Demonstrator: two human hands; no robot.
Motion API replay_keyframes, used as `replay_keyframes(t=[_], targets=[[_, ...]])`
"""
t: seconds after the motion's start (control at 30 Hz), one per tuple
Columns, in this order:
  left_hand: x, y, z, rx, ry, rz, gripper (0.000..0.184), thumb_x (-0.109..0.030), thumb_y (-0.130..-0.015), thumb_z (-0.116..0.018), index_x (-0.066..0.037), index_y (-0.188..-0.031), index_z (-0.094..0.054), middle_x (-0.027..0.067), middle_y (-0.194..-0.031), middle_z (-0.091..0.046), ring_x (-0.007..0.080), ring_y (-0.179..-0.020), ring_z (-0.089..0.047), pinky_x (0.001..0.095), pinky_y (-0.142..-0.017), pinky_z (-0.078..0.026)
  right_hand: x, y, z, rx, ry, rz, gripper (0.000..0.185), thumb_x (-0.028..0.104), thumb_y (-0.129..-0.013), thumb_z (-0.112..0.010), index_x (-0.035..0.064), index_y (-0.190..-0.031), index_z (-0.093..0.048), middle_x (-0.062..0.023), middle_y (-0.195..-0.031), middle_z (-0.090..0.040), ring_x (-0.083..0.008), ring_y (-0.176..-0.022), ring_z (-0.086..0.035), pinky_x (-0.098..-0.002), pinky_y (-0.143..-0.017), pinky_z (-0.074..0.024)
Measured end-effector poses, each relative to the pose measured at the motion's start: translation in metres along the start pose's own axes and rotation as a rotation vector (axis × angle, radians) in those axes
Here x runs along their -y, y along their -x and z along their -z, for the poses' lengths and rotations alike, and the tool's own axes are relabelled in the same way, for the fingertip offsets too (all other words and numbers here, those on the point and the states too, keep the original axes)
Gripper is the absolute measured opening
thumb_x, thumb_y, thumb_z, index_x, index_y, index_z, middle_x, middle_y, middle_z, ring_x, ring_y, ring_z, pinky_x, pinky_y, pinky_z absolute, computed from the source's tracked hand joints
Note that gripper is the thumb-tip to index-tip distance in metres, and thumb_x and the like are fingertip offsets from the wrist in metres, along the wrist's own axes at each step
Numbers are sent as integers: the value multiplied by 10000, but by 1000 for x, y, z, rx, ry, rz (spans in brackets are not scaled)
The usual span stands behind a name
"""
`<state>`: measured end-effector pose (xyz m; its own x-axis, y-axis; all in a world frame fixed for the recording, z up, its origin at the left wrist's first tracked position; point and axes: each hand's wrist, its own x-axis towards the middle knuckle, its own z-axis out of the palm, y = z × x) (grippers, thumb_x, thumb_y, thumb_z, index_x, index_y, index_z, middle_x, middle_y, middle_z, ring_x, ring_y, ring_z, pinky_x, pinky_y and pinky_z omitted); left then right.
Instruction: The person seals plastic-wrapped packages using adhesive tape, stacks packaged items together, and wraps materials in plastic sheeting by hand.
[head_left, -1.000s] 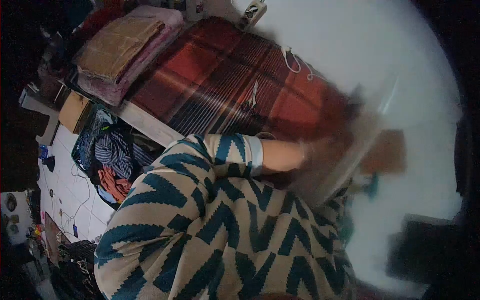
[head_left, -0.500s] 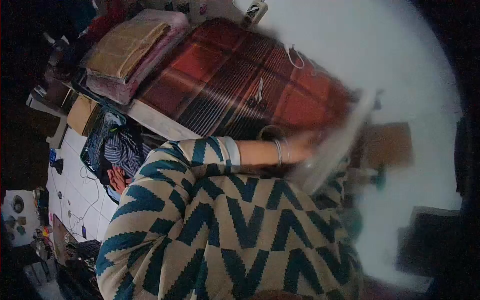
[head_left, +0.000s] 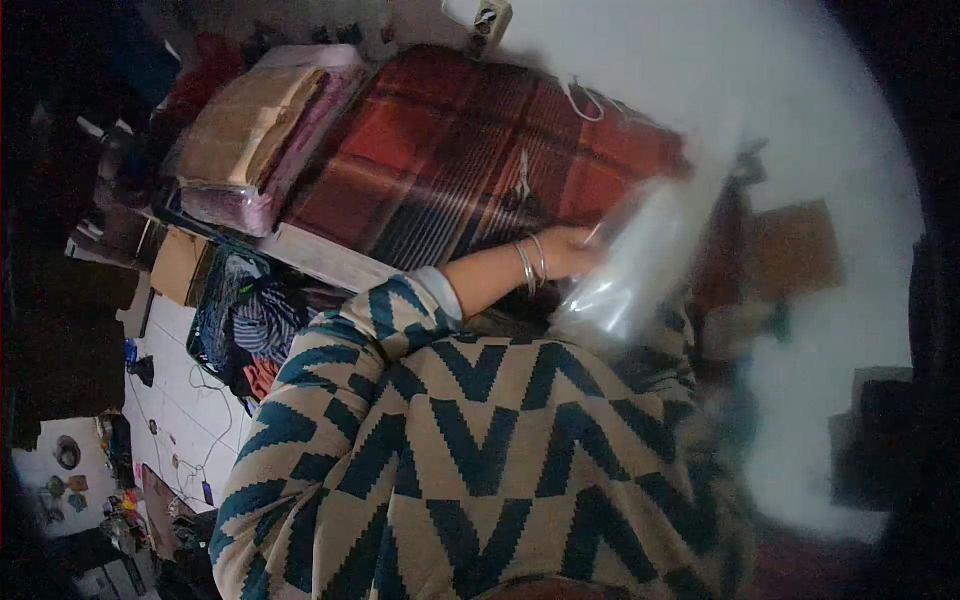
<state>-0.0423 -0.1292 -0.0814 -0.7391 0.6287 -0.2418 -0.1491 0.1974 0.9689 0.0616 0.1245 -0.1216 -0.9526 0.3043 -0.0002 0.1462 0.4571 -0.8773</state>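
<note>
My left hand (head_left: 570, 250), with two silver bangles at the wrist, is closed on the near edge of a clear, shiny plastic bag (head_left: 625, 275). The bag is blurred and hangs close in front of my chest. Part of my right sleeve (head_left: 672, 350) shows beside the plastic, but the right hand itself is hidden or lost in blur. Beyond my left hand, scissors (head_left: 520, 188) lie on a red and black checked cloth (head_left: 430, 130) that covers a low table.
Folded textiles in clear packaging (head_left: 255, 125) are stacked at the table's far left. A basket of clothes (head_left: 255, 315) and a cardboard box (head_left: 180, 265) stand beside it. A power strip (head_left: 488, 22) and white cable (head_left: 585, 105) lie behind. Brown cardboard (head_left: 798, 250) is at right.
My left hand has moved up and to the left, and the plastic bag now appears broader and turned toward me. The whole view has shifted slightly.
</note>
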Motion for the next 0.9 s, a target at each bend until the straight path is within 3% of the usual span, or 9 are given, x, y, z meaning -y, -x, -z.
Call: replay_keyframes(t=[0.03, 0.17, 0.2, 0.27, 0.47, 0.53, 0.7, 0.8, 0.9], targets=[[14, 3, -3, -104, -48, -215, 273, -332, -863, -626, -63, -908, -618, -1, -788, -601, 88, -743, -545, 247, -685, -466, -2, 0, -1, -1, 0, 8, 713, 495, -837, -588, 18, -1330, -392, -166, -1277, -471, -256, -1116, -494, -354, -938, -404], [38, 14, -6, -125, -288, -408, 210, -249, -855, -626, -45, -830, -580, 14, -721, -576, 103, -701, -524, 282, -667, -453, -9, -3, -8, -8, -7, 45, 715, 491, -837, -590, 15, -1331, -388, -165, -1272, -474, -255, -1114, -496, -352, -937, -405], [35, 24, -8, -78, -400, -246, 142, -198, -857, -607, -61, -835, -576, 44, -741, -564, 139, -722, -534, 299, -685, -448, -9, -4, -14, -4, -12, 56, 716, 491, -837, -591, 14, -1331, -387, -165, -1271, -475, -254, -1114, -496, -352, -937, -405], [65, 30, -13, -67, -472, -569, 118, -187, -867, -575, -69, -863, -578, 74, -789, -556, 190, -763, -548, 320, -700, -444, -15, -1, -20, -14, -19, 81, 717, 489, -837, -592, 13, -1331, -385, -165, -1269, -476, -253, -1113, -497, -351, -937, -405], [42, 35, -9, -91, -489, -375, 222, -279, -906, -532, -60, -929, -558, 82, -806, -580, 220, -784, -587, 360, -711, -484, -9, -7, -29, 13, -23, 114, 721, 484, -837, -594, 8, -1333, -378, -165, -1262, -481, -250, -1109, -500, -348, -936, -407], [39, 41, 2, -38, 9, 92, 285, -327, -901, -553, -69, -1019, -527, 93, -796, -588, 219, -717, -598, 384, -634, -518, -11, -3, -37, 17, -36, 123, 722, 482, -837, -595, 6, -1334, -376, -165, -1260, -482, -250, -1108, -501, -347, -935, -407], [80, -27, 100, 811, 946, 378, 713, -672, -855, -358, -17, -1055, -561, 134, -878, -606, 244, -767, -616, 423, -649, -524, 6, -8, -45, 39, -45, 145, 726, 478, -837, -598, 2, -1335, -370, -164, -1255, -486, -247, -1106, -504, -345, -934, -409], [86, -65, 93, 682, 645, 257, 788, -695, -847, -342, 24, -1107, -533, 142, -968, -602, 257, -843, -619, 409, -716, -527, 10, -11, -52, 58, -58, 167, 728, 476, -837, -599, 0, -1336, -367, -164, -1251, -488, -246, -1104, -506, -344, -934, -409], [22, -41, 37, 308, 623, 221, 706, -625, -856, -410, 15, -1126, -533, 138, -1002, -599, 252, -876, -612, 393, -733, -524, 19, -19, -59, 87, -82, 172, 730, 473, -837, -601, -3, -1336, -364, -164, -1248, -491, -245, -1102, -507, -343, -933, -410]])
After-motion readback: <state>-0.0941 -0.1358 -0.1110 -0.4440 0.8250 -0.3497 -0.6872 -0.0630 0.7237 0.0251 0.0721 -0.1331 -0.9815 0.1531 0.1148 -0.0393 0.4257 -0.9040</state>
